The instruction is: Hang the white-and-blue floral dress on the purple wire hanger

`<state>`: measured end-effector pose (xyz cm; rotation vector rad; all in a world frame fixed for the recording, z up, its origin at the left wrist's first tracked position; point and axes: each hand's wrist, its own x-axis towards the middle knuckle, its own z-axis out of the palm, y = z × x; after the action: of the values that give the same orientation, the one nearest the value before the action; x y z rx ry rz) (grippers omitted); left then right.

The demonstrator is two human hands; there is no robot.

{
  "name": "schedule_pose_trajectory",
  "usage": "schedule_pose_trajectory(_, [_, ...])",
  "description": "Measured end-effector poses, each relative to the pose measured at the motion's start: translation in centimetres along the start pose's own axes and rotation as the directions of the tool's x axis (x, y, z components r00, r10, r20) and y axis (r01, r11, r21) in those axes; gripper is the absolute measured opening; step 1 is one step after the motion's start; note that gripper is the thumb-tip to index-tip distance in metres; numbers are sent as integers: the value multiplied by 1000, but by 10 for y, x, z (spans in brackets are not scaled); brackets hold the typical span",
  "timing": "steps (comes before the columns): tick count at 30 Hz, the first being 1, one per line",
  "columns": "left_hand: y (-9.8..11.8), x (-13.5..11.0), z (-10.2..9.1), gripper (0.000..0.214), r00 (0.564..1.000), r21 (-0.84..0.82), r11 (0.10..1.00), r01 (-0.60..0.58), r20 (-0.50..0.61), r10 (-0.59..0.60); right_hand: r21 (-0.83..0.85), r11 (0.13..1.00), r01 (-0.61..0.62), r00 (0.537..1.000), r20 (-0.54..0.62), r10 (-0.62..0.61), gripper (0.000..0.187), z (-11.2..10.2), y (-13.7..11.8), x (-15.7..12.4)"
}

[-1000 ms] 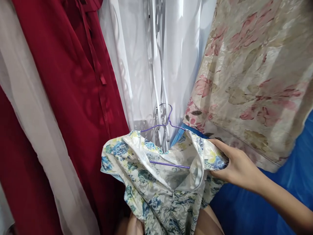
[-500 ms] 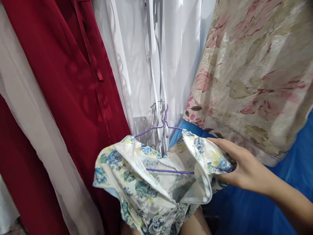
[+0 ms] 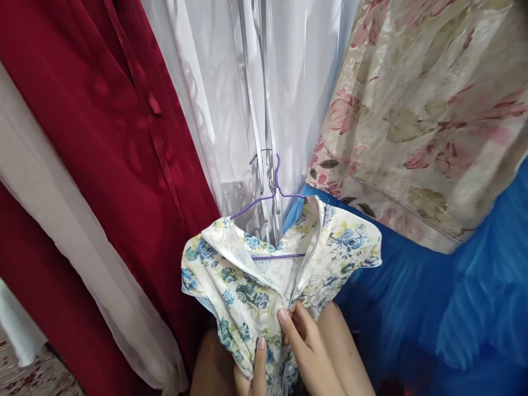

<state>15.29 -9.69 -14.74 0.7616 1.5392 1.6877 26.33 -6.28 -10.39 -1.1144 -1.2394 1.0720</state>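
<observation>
A white dress with a blue and yellow flower print (image 3: 247, 286) hangs on a purple wire hanger (image 3: 272, 192), low in the middle of the view. My right hand (image 3: 305, 346) is closed on the fabric at the bottom of the dress's neck opening, fingertips pinched together. Just to its left, my left hand (image 3: 252, 374) grips the dress lower down, its thumb pressed on the print. Most of the left hand is hidden behind the fabric and cut off by the frame edge.
A dark red garment (image 3: 103, 137) and a white sheer one (image 3: 49, 220) hang on the left. Sheer white fabric with ribbons (image 3: 264, 82) hangs behind the hanger. A beige garment with pink flowers (image 3: 421, 110) hangs on the right over blue tulle (image 3: 445, 308).
My right hand has let go of the dress's right shoulder and moved down to the middle, pinching the neck opening. The dress now hangs more squarely, and my left thumb has come into view.
</observation>
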Motion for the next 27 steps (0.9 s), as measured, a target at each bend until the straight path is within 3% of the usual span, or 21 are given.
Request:
schedule_pose_trajectory(6, [1, -2, 4, 45, 997, -74, 995, 62, 51, -58, 80, 995, -54, 991, 125, 44, 44, -13, 3, -5])
schedule_pose_trajectory(10, [-12, -13, 9, 44, 992, -57, 992, 116, 48, -113, 148, 984, -102, 993, 78, 91, 46, -23, 9, -18])
schedule_pose_trajectory(12, [-14, -12, 12, 49, 993, -62, 994, 90, 81, -84, 140, 984, -109, 993, 69, 100, 48, -28, 7, -20])
schedule_pose_trajectory(15, [-12, -1, 12, 61, 996, -76, 997, -23, 80, 29, 102, 988, -117, 987, 118, 105, 49, -38, -2, -22])
schedule_pose_trajectory(17, [-10, 7, 9, 72, 990, -57, 989, -139, -10, 139, 78, 989, -126, 983, 141, 114, 49, -43, -9, -23])
schedule_pose_trajectory(19, [-8, 10, 6, 80, 950, 1, 955, -298, -98, 296, 61, 990, -127, 981, 154, 117, 48, -46, -12, -25])
schedule_pose_trajectory(21, [-6, 6, 4, 77, 879, 71, 888, -455, -121, 460, 52, 990, -128, 975, 188, 116, 48, -46, -11, -26])
schedule_pose_trajectory(23, [-4, -2, 7, 60, 846, 105, 841, -531, 0, 533, 62, 988, -144, 961, 247, 125, 47, -43, -9, -27])
schedule_pose_trajectory(27, [2, -12, 20, 23, 826, 76, 890, -449, 415, 381, 111, 983, -149, 953, 281, 113, 47, -36, -9, -29])
